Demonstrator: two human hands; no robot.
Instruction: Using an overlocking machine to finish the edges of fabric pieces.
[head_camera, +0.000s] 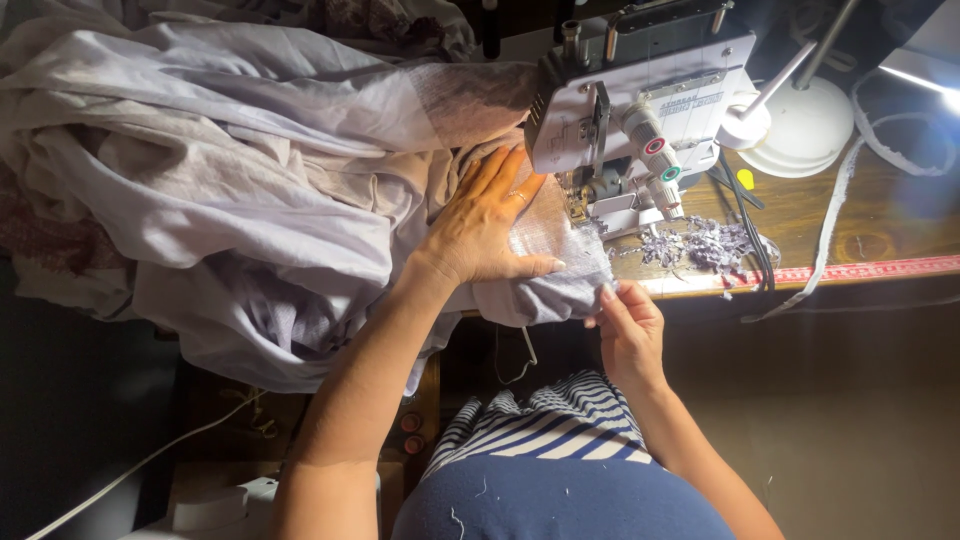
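My left hand (483, 222) lies flat, fingers spread, on pale lilac fabric (250, 180) just left of the presser foot of a white overlock sewing machine (640, 100). My right hand (627, 325) pinches the near edge of the same fabric (560, 290) at the table's front edge, below the machine. The cloth runs from under the needle area to a large crumpled heap at the left.
A pile of purple-grey trimmings (705, 243) lies on the wooden table (880, 225) right of the machine. A white lamp base (800, 125) stands at the back right, with black cables (748, 225) and a white fabric strip (830, 225). A red measuring tape (860, 271) lines the table edge.
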